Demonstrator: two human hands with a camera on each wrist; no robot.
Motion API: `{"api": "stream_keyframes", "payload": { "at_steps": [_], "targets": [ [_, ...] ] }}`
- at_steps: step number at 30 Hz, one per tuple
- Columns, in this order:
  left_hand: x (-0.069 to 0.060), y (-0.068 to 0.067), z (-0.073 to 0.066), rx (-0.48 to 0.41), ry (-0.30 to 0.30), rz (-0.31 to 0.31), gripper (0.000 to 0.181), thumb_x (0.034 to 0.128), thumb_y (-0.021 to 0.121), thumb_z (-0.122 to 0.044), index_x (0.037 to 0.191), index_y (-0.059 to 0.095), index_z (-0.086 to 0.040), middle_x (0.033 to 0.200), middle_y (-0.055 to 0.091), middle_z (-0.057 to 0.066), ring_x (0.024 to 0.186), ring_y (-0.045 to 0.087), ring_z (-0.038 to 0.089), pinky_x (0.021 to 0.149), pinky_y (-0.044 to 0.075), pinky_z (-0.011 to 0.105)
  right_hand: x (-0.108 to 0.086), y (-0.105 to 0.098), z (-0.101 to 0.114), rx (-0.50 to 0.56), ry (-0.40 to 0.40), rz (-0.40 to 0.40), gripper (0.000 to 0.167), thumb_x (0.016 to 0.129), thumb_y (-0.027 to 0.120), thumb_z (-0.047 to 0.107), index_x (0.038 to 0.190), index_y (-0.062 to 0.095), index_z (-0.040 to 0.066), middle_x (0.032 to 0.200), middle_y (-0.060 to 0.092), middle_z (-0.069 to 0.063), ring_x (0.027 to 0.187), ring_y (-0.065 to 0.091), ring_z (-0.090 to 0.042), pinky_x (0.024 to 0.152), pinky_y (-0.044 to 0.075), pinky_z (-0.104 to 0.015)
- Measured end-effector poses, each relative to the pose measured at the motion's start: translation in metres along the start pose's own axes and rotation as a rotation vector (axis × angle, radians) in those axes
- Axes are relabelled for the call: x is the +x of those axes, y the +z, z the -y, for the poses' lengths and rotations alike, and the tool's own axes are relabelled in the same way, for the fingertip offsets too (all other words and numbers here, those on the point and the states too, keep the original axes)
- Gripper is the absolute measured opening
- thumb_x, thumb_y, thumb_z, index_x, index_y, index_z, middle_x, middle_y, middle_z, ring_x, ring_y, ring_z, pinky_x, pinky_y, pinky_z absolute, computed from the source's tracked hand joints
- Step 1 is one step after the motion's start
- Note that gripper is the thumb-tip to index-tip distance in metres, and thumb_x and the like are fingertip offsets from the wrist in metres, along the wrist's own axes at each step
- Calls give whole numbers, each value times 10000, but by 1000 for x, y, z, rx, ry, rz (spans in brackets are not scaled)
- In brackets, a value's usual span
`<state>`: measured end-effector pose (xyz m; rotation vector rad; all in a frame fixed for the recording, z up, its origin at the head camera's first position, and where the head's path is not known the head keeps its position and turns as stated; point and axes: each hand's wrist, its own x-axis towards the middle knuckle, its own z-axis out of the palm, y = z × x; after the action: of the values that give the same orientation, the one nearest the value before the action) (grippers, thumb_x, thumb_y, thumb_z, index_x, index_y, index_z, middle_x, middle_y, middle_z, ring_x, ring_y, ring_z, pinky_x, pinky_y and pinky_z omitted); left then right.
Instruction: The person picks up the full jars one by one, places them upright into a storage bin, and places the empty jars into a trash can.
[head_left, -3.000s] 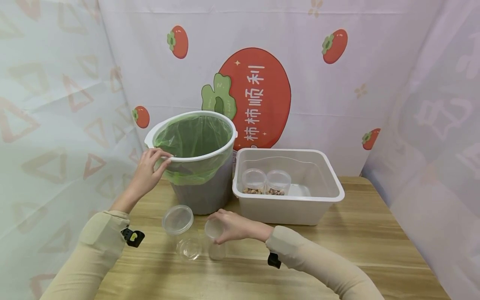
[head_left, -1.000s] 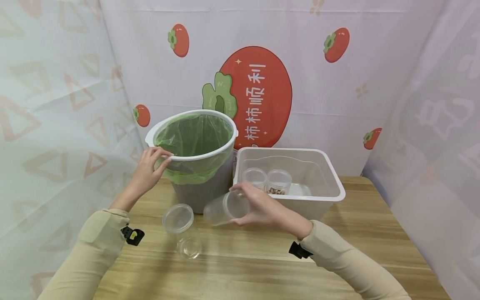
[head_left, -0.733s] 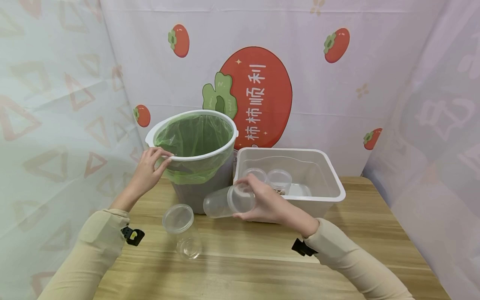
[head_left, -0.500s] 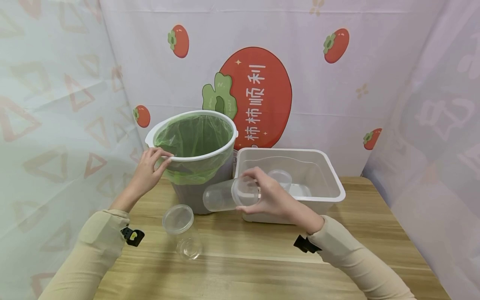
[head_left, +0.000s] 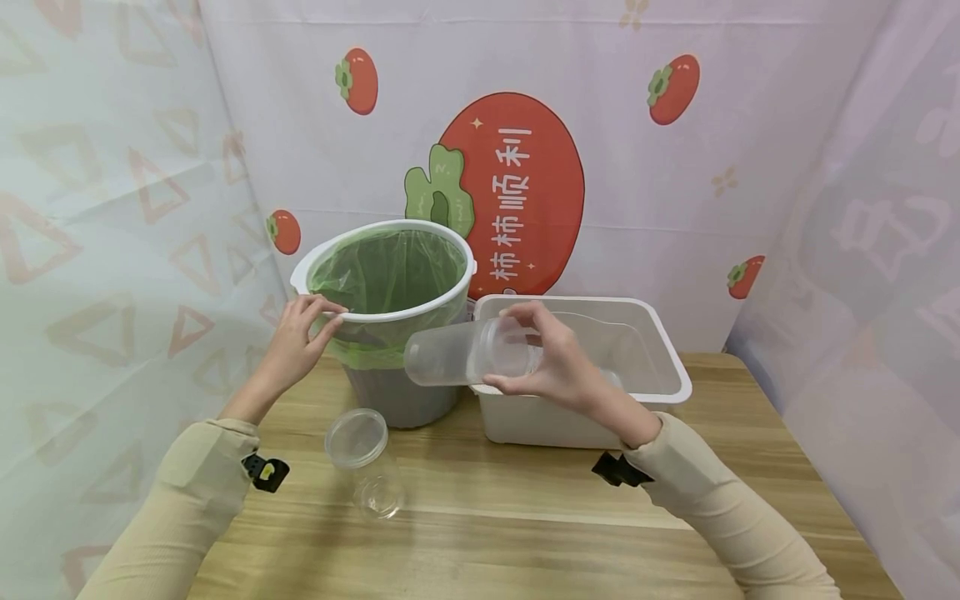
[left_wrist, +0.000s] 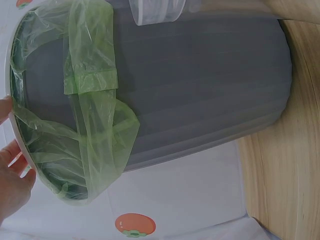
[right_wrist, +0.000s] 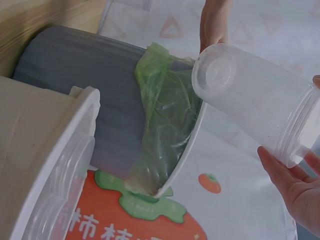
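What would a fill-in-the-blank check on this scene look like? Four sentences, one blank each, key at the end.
1. The liner in the bin is ____ in colour.
2. The left hand holds the bin by its ____.
3. The lifted jar, tipped on its side, is in the person's ____ hand.
4. The other jar in front of the bin stands on the wooden ____.

Missing words: green; rim; right; table
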<state>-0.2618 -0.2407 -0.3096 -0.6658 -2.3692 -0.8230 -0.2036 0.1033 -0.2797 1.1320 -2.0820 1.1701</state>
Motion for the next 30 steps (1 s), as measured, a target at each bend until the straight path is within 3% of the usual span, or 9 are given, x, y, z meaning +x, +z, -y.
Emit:
{"api": "stream_keyframes", "payload": {
  "at_steps": [14, 22, 30],
  "targets": [
    [0, -1, -1, -1, 3, 1, 129, 887, 522, -79, 957, 573, 17, 1017, 457, 216, 1040, 347, 427, 848, 245, 558, 21, -12, 1, 17, 80, -57, 626, 586, 810, 78, 1074, 429, -14, 1014, 529, -116, 912, 534, -196, 766, 485, -294],
    [0, 0, 0, -3, 13, -14, 129, 883, 526, -74, 956, 573, 21, 1008, 457, 215, 1010, 359, 414, 832, 253, 546, 44, -11, 0, -65, 6, -112, 617, 604, 808, 147, 1074, 439, -7, 994, 537, -108, 882, 507, -175, 766, 439, -295],
    [0, 0, 0, -1, 10, -10, 129, 884, 524, -74, 956, 573, 21, 1013, 457, 219, 1020, 355, 420, 839, 250, 551, 64, -4, -8, -13, 76, -105, 600, 636, 790, 141, 1092, 424, 6, 943, 539, -114, 793, 538, -173, 679, 478, -288]
  ]
}}
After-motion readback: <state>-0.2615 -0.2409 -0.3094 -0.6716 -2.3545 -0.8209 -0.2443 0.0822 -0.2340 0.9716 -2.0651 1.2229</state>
